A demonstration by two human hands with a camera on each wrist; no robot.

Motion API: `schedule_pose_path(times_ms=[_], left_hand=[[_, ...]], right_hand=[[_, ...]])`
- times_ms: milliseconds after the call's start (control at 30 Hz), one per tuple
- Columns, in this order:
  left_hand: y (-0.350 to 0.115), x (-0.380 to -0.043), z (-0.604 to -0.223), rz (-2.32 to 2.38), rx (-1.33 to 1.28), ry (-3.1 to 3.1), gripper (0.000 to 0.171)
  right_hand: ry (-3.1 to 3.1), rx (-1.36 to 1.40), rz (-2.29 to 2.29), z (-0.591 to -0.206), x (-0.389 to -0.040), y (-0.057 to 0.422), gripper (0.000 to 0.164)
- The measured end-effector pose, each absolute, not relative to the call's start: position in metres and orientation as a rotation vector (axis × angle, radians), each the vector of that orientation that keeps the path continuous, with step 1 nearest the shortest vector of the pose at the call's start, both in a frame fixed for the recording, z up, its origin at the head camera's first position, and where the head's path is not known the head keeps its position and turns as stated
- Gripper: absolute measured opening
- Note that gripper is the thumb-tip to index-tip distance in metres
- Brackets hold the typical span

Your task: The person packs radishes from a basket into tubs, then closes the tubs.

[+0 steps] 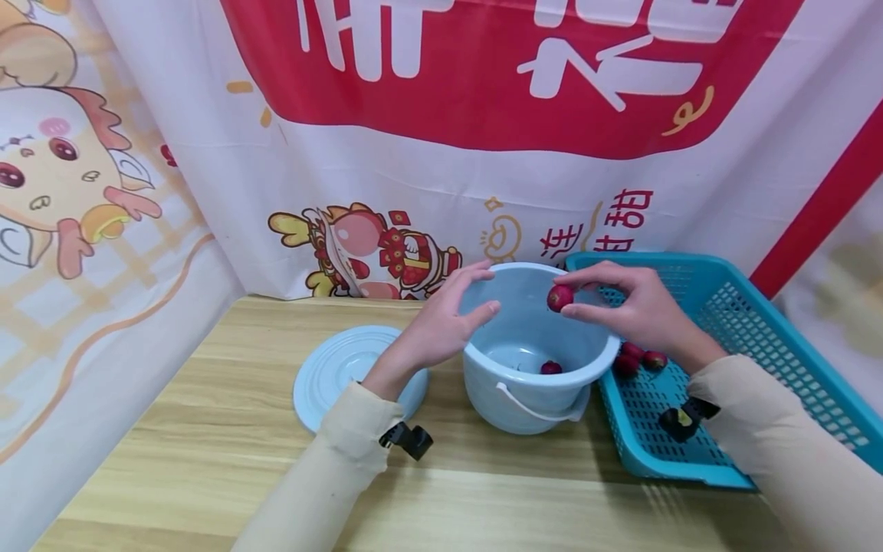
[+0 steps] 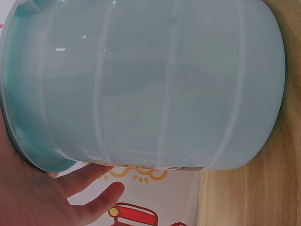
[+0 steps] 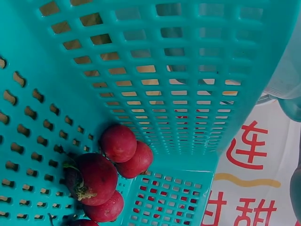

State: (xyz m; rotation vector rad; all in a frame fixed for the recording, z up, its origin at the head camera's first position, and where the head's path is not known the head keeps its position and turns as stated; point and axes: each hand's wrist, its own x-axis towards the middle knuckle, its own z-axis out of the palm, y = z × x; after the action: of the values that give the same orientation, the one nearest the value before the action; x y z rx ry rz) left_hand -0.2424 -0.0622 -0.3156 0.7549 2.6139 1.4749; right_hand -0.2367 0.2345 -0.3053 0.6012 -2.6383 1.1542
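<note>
A red radish is pinched between the thumb and fingers of my right hand, over the right side of the light blue bucket. Inside the bucket, another radish lies on the bottom. My left hand is at the bucket's left rim, holding nothing, with its fingers loosely extended. The left wrist view has its fingers beside the bucket's wall. Several more radishes sit together in the teal basket, below my right wrist.
A round light blue lid lies on the wooden table, left of the bucket and partly behind my left forearm. The basket stands close against the bucket's right side. Behind everything hangs a printed cloth. The bucket's white handle hangs down in front.
</note>
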Motion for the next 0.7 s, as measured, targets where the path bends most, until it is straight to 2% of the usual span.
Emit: schedule_pose_path(times_ms=[700], left_hand=[[-0.0633, -0.2435, -0.3168, 1.463, 0.752, 2.631, 0.051]], right_hand=[[-2.656, 0.598, 1.133, -0.3057, -0.2354, 0.2329, 0.049]])
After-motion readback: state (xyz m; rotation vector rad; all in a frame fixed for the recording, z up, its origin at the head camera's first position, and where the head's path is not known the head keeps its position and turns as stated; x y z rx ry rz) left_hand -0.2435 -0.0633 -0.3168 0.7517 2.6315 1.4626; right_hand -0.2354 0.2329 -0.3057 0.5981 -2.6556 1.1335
